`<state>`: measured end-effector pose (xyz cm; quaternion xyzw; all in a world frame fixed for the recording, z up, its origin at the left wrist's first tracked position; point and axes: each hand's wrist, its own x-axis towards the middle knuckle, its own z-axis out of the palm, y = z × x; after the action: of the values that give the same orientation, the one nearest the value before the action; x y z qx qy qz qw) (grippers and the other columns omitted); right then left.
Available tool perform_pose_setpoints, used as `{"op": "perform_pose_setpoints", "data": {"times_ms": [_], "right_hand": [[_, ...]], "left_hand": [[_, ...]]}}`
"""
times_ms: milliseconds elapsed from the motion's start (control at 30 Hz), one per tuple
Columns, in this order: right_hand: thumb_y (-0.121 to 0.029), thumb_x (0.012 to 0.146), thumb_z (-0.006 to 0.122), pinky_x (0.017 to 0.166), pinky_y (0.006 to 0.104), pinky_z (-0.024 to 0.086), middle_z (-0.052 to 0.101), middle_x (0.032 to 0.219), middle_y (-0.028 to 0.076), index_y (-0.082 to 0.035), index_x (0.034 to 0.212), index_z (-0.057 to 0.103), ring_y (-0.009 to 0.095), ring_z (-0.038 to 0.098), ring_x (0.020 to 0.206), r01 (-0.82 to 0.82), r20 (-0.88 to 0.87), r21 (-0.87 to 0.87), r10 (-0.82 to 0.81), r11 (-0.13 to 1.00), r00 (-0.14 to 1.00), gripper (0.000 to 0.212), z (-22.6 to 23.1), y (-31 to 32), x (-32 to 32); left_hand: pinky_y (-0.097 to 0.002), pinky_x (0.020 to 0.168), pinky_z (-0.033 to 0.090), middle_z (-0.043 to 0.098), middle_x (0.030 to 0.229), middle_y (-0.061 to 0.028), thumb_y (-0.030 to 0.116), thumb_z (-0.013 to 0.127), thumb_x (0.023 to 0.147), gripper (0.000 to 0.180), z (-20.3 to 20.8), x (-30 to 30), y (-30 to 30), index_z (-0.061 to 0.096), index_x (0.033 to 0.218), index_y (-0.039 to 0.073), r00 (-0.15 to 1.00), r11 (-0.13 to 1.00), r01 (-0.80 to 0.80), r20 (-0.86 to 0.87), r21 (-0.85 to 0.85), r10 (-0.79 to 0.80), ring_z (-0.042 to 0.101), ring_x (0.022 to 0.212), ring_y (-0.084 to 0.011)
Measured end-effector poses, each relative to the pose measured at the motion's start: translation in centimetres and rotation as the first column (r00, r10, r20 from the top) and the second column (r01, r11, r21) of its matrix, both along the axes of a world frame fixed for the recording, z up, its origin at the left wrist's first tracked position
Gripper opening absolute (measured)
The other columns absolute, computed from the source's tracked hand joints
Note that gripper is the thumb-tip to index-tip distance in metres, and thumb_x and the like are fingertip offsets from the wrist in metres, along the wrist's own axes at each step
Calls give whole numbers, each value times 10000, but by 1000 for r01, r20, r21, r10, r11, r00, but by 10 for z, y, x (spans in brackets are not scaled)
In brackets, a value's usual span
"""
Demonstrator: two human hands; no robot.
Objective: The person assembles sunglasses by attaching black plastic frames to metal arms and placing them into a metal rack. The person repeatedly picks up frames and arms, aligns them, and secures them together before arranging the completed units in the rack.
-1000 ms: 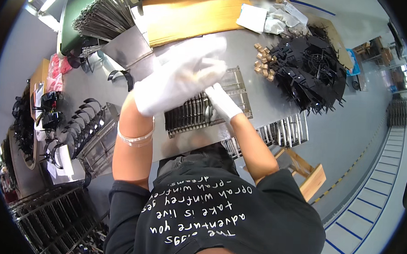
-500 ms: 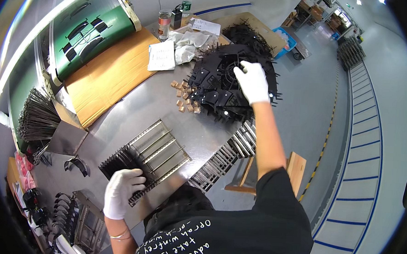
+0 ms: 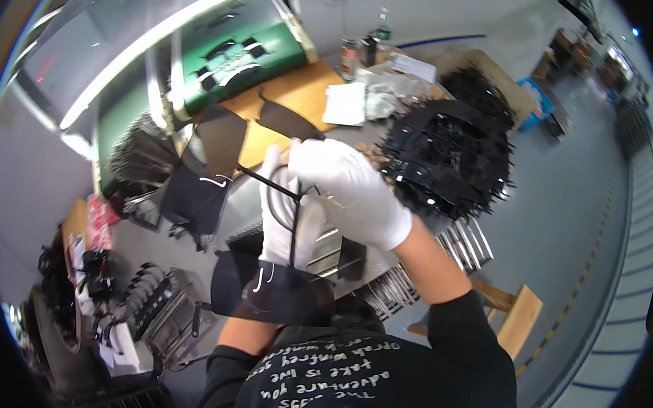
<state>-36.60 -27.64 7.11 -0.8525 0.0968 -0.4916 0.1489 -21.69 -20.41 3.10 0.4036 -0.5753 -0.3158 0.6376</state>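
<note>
My two white-gloved hands meet in front of my chest at a black wire frame (image 3: 296,224) with several dark, smooth curved panels (image 3: 194,201) around it. My left hand (image 3: 278,216) is closed around its middle, fingers pointing up behind the wires. Curled in from the right, my right hand (image 3: 349,194) has its fingers closed at the centre of the wires; the fingertips are partly hidden and slightly blurred. Below the hands hangs one wide panel (image 3: 285,294), tilted. To the right lies a large round pile of similar black parts (image 3: 447,158).
A similar panelled frame lies on a green conveyor belt (image 3: 274,83). Thin black rods (image 3: 141,154) stand bunched at the left. White papers (image 3: 345,104) and plastic bags lie at the back. A metal rack (image 3: 472,245) sits right of the table, near a wooden stool (image 3: 520,317).
My right hand has come from the black pile, and my left hand has left the slotted rack. Both now hold the wire frame up close. The head view has shifted.
</note>
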Motion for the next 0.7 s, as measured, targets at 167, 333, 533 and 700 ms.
{"op": "perform_pose_setpoints", "data": {"times_ms": [167,333,533,700], "right_hand": [[-3,892,715,1202,385,365,506,1509,126,43,1547,365,218,452,1427,-407,372,769,172,492,912,744,-96,31,44],[-80,899,661,1055,394,500,624,1367,238,56,1421,533,287,621,1271,44,-243,610,134,791,961,554,-86,38,62],[-376,1062,571,485,213,497,685,986,53,-32,1320,592,70,613,663,-350,356,924,9,-153,935,430,-196,31,0],[-516,1041,543,457,210,444,739,1059,96,-91,1325,648,76,557,524,-86,138,957,176,-275,975,522,-189,19,59]], "left_hand": [[-536,1163,458,355,1622,-206,-23,534,945,730,22,7,5,264,1619,54,959,972,-165,-258,-169,118,480,1413,-424],[-512,1245,333,486,1533,-196,-46,569,868,678,-13,47,28,426,1529,8,981,982,78,-160,-174,-106,482,1410,-376],[-559,1319,174,301,1690,-181,-30,534,825,813,18,164,104,340,1611,46,776,978,-156,-630,-140,34,271,1563,-409],[-463,1131,454,284,1702,-171,191,500,1022,680,-7,163,149,268,1650,73,753,960,-228,-595,162,279,445,1451,-368]]}}
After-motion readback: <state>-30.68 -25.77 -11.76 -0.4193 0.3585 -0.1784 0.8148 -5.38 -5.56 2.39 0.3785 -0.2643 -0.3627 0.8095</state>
